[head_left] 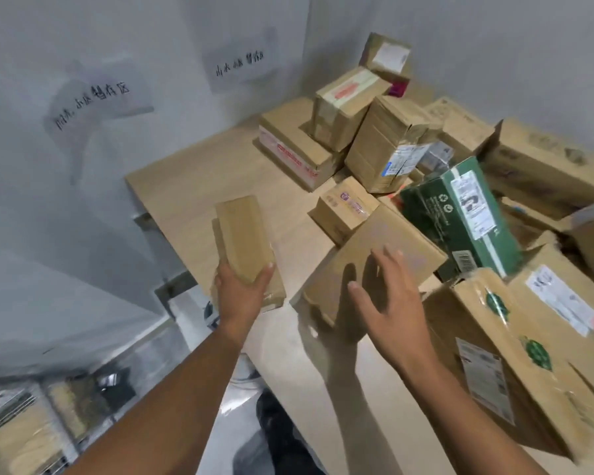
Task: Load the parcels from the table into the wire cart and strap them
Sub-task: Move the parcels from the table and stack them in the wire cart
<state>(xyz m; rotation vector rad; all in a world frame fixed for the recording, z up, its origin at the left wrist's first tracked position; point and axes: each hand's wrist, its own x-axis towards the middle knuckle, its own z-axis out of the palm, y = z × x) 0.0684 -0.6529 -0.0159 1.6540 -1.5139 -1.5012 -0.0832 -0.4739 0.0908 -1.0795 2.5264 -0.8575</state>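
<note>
Hands: left hand [242, 286] grips the near end of a narrow tan cardboard parcel [242, 234], thumb on one side, fingers curled round the other. Parcel is at the left part of the pale wood surface [192, 176]; lifted or resting, can't tell, edges blurred. Right hand [388, 296] is wide open, fingers straight and spread, holding nothing. It's over the near corner of a flat brown cardboard box [384, 241], shadow falling on the box, contact unclear. Dark green carton [460, 214] with white label leans just right of that box. More brown parcels are piled across the back and right of the surface; big taped brown box [515, 354] with green stickers is nearest on the right. Wire cart [7, 406] sits lower left, below the surface edge, brown boxes inside. Handwritten paper signs [239, 63] on the grey wall
</note>
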